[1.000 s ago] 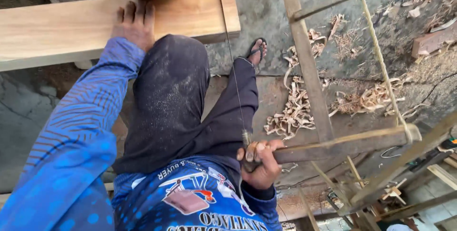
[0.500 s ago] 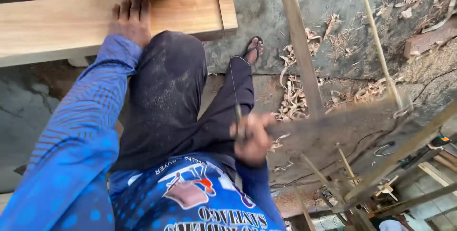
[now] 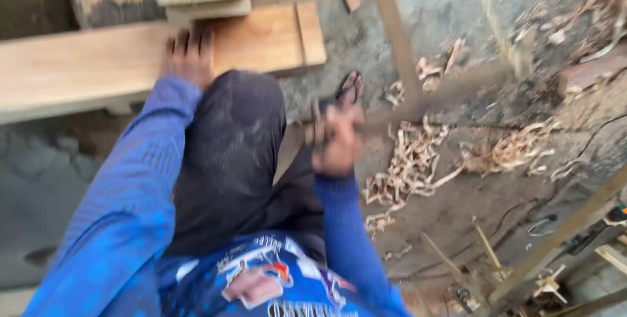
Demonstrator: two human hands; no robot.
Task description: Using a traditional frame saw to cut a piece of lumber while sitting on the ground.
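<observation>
Right hand (image 3: pixel 336 144), nearest, is closed around the end of a blurred wooden frame saw (image 3: pixel 418 105) beside pale curled wood shavings (image 3: pixel 408 170). Farther off, left hand (image 3: pixel 189 56) presses flat, fingers spread, on a long light wooden plank (image 3: pixel 85 65).

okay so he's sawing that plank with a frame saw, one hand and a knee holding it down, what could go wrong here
The left hand lies flat on the plank while the right hand swings the saw; a jumped blade could reach those fingers. The foot wears only an open sandal close to the saw's path, so a slip might cut it. Wood shavings litter the ground and could make footing slide.
</observation>
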